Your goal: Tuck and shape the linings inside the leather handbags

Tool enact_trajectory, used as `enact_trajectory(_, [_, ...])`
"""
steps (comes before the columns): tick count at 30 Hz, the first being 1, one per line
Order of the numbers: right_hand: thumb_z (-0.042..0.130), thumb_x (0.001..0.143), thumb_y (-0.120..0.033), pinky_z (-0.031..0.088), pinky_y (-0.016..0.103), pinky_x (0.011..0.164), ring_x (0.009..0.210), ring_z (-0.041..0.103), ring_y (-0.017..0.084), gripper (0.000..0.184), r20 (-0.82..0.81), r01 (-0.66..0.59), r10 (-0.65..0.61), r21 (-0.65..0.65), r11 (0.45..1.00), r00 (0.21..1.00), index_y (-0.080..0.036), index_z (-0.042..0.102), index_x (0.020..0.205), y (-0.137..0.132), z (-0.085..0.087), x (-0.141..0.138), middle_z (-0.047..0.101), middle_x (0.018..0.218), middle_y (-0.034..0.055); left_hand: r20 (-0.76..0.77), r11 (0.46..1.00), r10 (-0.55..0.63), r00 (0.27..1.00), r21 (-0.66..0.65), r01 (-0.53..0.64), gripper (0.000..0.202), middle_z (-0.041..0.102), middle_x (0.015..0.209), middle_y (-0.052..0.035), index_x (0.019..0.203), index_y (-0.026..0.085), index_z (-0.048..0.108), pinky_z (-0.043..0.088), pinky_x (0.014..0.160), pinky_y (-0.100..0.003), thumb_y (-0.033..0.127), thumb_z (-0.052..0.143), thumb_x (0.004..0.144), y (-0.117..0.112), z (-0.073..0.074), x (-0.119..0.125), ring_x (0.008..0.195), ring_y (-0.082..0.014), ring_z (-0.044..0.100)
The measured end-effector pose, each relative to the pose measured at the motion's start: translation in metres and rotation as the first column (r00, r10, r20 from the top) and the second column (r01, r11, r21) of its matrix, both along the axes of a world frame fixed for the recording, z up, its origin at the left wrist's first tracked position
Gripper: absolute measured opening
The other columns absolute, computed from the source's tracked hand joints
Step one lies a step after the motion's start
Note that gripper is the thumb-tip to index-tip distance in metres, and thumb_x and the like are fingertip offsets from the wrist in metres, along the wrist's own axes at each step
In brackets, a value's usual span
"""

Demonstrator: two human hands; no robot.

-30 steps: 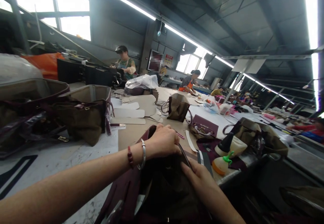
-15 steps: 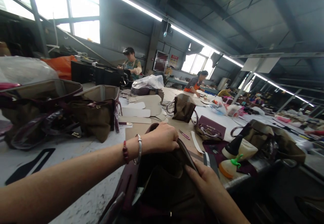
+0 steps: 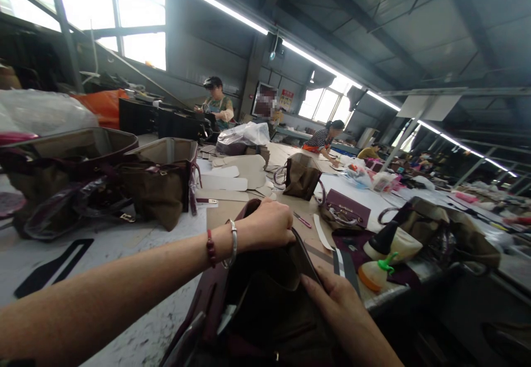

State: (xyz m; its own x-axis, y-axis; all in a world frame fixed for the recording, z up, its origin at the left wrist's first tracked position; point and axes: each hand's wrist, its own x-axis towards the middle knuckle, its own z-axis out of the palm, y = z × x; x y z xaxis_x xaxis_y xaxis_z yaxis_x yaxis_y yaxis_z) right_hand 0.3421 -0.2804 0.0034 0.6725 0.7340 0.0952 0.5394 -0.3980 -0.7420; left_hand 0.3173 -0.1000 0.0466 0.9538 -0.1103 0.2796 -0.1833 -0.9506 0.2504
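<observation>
A dark maroon handbag (image 3: 257,317) with a brown lining stands open right in front of me at the table's near edge. My left hand (image 3: 269,224), with a red bead bracelet and a silver bangle at the wrist, is closed over the bag's far rim. My right hand (image 3: 338,300) pinches the near right rim of the same bag, fingers pressed on the edge. The inside of the bag is dark.
Brown and maroon bags (image 3: 160,181) stand at the left on the white worktable (image 3: 136,256). Glue bottles (image 3: 375,273), a maroon flap piece (image 3: 346,209), card patterns (image 3: 232,176) and another brown bag (image 3: 301,176) lie beyond. Other people work further back.
The view has swung slightly left and steadied. Both hands keep their hold on the bag's rim, with the right hand shifted a little along the edge.
</observation>
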Motion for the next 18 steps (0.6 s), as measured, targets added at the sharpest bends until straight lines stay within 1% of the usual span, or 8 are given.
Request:
enact_trajectory(5, [0.047, 0.076, -0.043, 0.046, 0.03, 0.066, 0.074, 0.057, 0.022, 0.035, -0.121, 0.054, -0.05, 0.034, 0.998, 0.991, -0.015, 0.063, 0.09, 0.0008, 0.0018, -0.0052, 0.064, 0.073, 0.0029, -0.026, 1.0, -0.006, 1.0, -0.016, 0.006, 0.016, 0.064, 0.063, -0.0038, 0.056, 0.014, 0.061, 0.038, 0.07, -0.024, 0.023, 0.053, 0.066, 0.0001, 0.0028, -0.0024, 0.064, -0.0144, 0.056])
enact_trajectory(9, [0.051, 0.075, -0.04, 0.046, 0.03, 0.067, 0.079, 0.057, 0.023, 0.032, -0.199, 0.009, 0.005, 0.067, 0.998, 0.98, -0.014, 0.061, 0.09, 0.0011, 0.0027, -0.006, 0.063, 0.078, 0.0038, -0.07, 1.0, 0.004, 0.998, -0.018, -0.005, 0.017, 0.063, 0.062, -0.0032, 0.055, 0.014, 0.061, 0.039, 0.068, -0.024, 0.023, 0.052, 0.066, 0.0026, 0.0041, -0.003, 0.062, -0.0138, 0.055])
enact_trajectory(12, [0.05, 0.076, -0.038, 0.046, 0.029, 0.068, 0.078, 0.057, 0.022, 0.029, -0.19, -0.012, 0.026, 0.077, 0.997, 0.981, -0.014, 0.06, 0.09, -0.0003, 0.0021, -0.0049, 0.063, 0.08, 0.004, -0.09, 0.999, -0.027, 0.996, -0.022, 0.025, 0.017, 0.064, 0.067, -0.0032, 0.053, 0.014, 0.059, 0.039, 0.069, -0.023, 0.023, 0.051, 0.066, 0.0054, 0.0037, -0.002, 0.065, -0.0141, 0.055])
enact_trajectory(15, [0.047, 0.078, -0.039, 0.046, 0.029, 0.067, 0.075, 0.056, 0.021, 0.03, -0.193, -0.003, 0.019, 0.086, 0.996, 0.981, -0.014, 0.06, 0.088, -0.0024, 0.001, -0.0052, 0.062, 0.078, 0.0041, -0.107, 0.998, -0.061, 0.992, 0.013, 0.063, 0.016, 0.064, 0.071, -0.0035, 0.052, 0.015, 0.058, 0.04, 0.067, -0.023, 0.024, 0.051, 0.064, 0.0066, 0.0052, -0.0007, 0.066, -0.0149, 0.055])
enact_trajectory(18, [0.043, 0.08, -0.041, 0.046, 0.027, 0.063, 0.072, 0.056, 0.019, 0.033, -0.229, -0.005, 0.027, 0.098, 0.995, 0.973, -0.014, 0.06, 0.088, -0.0034, 0.0001, -0.0064, 0.061, 0.076, 0.0044, -0.153, 0.994, -0.057, 0.987, 0.087, 0.071, 0.014, 0.064, 0.072, -0.0051, 0.054, 0.015, 0.059, 0.04, 0.064, -0.025, 0.022, 0.051, 0.063, 0.0047, 0.0103, -0.0012, 0.066, -0.0164, 0.055])
